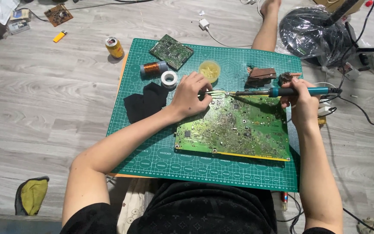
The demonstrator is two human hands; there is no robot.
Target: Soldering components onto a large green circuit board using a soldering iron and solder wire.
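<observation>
hot iron tip at the edge of a crowded board

head view: the right hand [303,99] is closed around the teal handle of the soldering iron [278,92]. the iron lies almost level, and its tip points toward 9 o'clock, at the top edge of the large green circuit board [234,130]. the left hand [192,96] is curled and pinches a thin solder wire [215,92], whose end meets the tip. the board lies on the green cutting mat [152,147], near its middle.

risks, as i judge: the left fingers are very near the hot tip, so a small slip could burn them; too much solder could bridge the dense parts.

containers: a small round yellow tub [209,70] at 12 o'clock from the left hand holds a yellowish paste, probably flux. a drink can [114,47] stands on the floor at 10 o'clock; its content i cannot tell.
</observation>
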